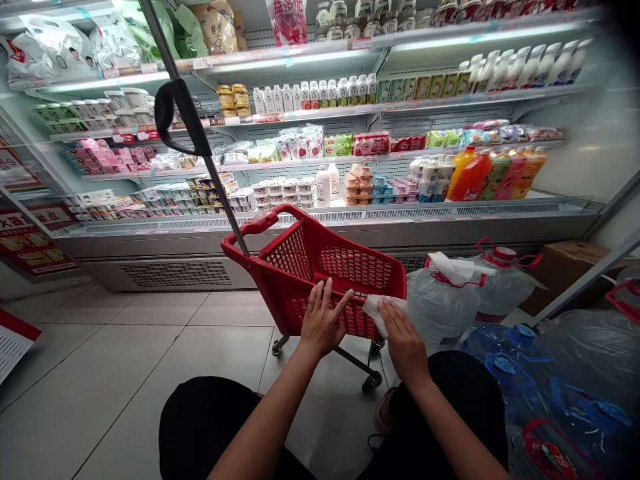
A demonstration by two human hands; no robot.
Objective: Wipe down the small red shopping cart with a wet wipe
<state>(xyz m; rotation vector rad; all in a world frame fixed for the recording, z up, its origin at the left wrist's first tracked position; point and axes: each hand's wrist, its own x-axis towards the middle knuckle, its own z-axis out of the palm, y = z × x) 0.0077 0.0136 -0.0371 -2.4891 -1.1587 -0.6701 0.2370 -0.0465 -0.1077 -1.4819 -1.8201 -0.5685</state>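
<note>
A small red plastic shopping cart (280, 267) on wheels stands in front of me, its basket wall full of holes. A grey pole with a black handle (183, 120) rises from its handle end. My left hand (323, 320) lies against the near side of the cart, fingers spread, with nothing in it. Under the fingers of my right hand (407, 343) is a crumpled white wipe (380, 312), pressed to the cart's near side by the right end. The palm side of that hand is hidden.
Behind the cart runs a chilled shelf unit (320, 220) stocked with dairy cups, bottles and bags. Large clear water jugs (440, 300) and blue-capped bottles (525, 360) crowd the right, near a cardboard box (570, 267). Grey floor tiles (145, 373) stretch to the left.
</note>
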